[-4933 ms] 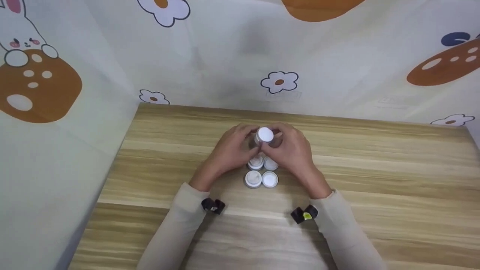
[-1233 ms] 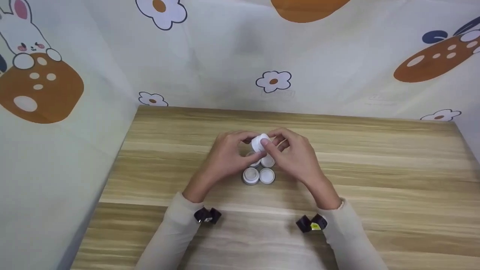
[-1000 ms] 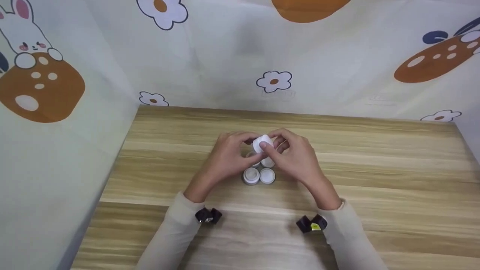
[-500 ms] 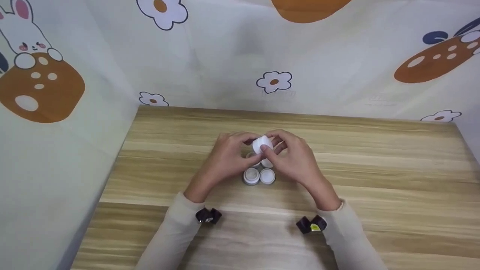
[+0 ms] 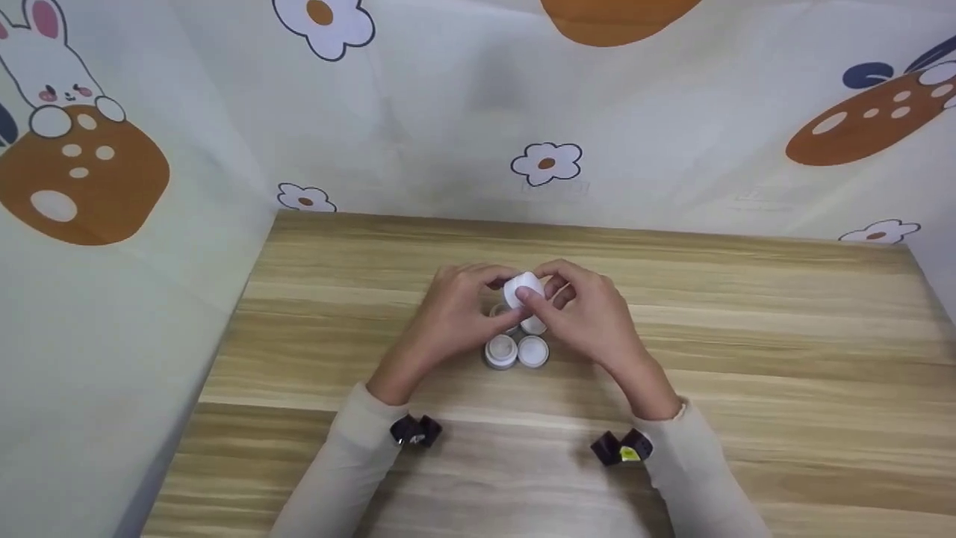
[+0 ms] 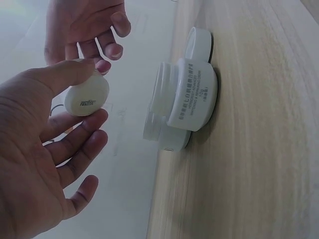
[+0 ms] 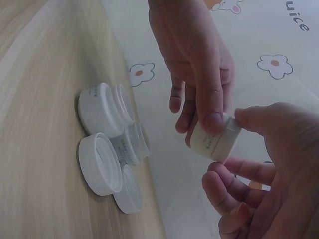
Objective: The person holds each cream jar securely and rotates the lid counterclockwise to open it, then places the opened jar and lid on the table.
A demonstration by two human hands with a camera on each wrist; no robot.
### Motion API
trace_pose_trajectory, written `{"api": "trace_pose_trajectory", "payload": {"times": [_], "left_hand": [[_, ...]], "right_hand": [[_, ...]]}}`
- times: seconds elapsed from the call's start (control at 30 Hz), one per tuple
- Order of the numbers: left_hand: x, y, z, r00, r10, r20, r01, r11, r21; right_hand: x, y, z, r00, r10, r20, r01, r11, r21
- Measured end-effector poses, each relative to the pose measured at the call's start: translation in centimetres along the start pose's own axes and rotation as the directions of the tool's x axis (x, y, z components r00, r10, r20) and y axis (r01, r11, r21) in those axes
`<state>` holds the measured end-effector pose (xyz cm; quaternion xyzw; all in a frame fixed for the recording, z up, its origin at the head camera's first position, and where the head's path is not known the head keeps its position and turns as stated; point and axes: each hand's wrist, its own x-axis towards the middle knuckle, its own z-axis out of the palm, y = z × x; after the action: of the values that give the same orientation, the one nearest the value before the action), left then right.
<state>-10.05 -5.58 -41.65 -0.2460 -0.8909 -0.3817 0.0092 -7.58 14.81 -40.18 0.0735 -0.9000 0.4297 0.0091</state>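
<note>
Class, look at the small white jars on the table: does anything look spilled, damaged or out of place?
Nothing stands out. Two open jars and two loose lids sit close together on the table; both hands hold another small jar above them. No spill shows.

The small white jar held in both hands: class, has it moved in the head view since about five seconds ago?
Yes. The small white jar now sits lower in view, closer to the lids on the table, though the camera shifted slightly too.

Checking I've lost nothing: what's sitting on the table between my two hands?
Two open jars and two loose lids, clustered on the table beneath the small jar the left hand and right hand pinch; head view shows it.
</note>
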Motion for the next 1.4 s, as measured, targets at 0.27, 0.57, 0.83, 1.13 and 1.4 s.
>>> {"api": "trace_pose_trajectory", "payload": {"times": [0.27, 0.57, 0.83, 1.13, 1.4], "left_hand": [[0.08, -0.24, -0.07, 1.000, -0.015, 0.003, 0.015, 1.000, 0.000], [0.02, -0.11, -0.12, 1.000, -0.015, 0.001, 0.015, 1.000, -0.008], [-0.08, 0.00, -0.09, 1.000, -0.021, 0.010, 0.021, 1.000, -0.004], [0.06, -0.23, 0.20, 1.000, -0.012, 0.020, 0.012, 1.000, -0.008], [0.01, -0.18, 0.04, 0.999, -0.029, 0.023, 0.030, 0.999, -0.015]], "right_hand": [[0.03, 0.02, -0.11, 0.998, -0.050, 0.050, 0.048, 0.998, 0.039], [0.19, 0.12, -0.24, 1.000, 0.011, 0.029, -0.011, 1.000, 0.018], [0.20, 0.09, 0.04, 1.000, 0.000, 0.007, 0.000, 1.000, 0.019], [-0.02, 0.31, -0.04, 0.999, -0.040, 0.028, 0.040, 0.999, 0.020], [0.02, 0.21, -0.02, 0.999, -0.038, 0.026, 0.037, 0.999, 0.031]]}}
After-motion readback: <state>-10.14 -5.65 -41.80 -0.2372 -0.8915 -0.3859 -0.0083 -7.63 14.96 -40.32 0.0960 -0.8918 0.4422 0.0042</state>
